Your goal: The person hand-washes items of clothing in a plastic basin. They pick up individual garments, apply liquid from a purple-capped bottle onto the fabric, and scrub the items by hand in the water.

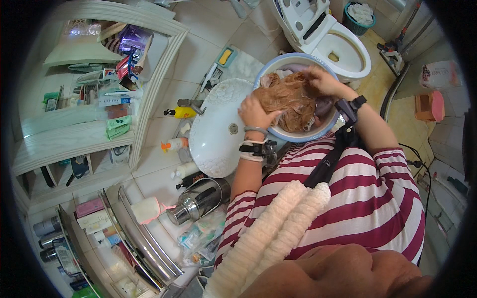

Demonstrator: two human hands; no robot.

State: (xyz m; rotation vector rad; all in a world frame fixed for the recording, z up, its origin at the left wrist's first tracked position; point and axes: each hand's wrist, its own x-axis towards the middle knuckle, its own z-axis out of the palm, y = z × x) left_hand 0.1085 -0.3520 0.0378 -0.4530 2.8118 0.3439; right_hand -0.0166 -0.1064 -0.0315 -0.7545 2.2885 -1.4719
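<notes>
A round basin (pixel 275 63) with a pale blue rim is set between the sink and the toilet. Wet, orange-brown cloth (pixel 292 97) is bunched up in it, with greyish-purple cloth (pixel 325 107) partly showing beneath. My left hand (pixel 256 113) grips the brown cloth at the basin's left side, thumb lying across it. On the upper right, my right hand (pixel 323 81) holds the same cloth, its fingertips partly hidden in the folds. Both wrists carry strapped-on devices.
The white oval sink (pixel 213 149) with a tap (pixel 191 105) adjoins the basin's left. Behind stands the toilet (pixel 343 49), lid raised. Several bottles, including a yellow one (pixel 181 112), line the sink's far side. A metal flask (pixel 198 201) lies near my left elbow; shelves (pixel 141 233) hold toiletries.
</notes>
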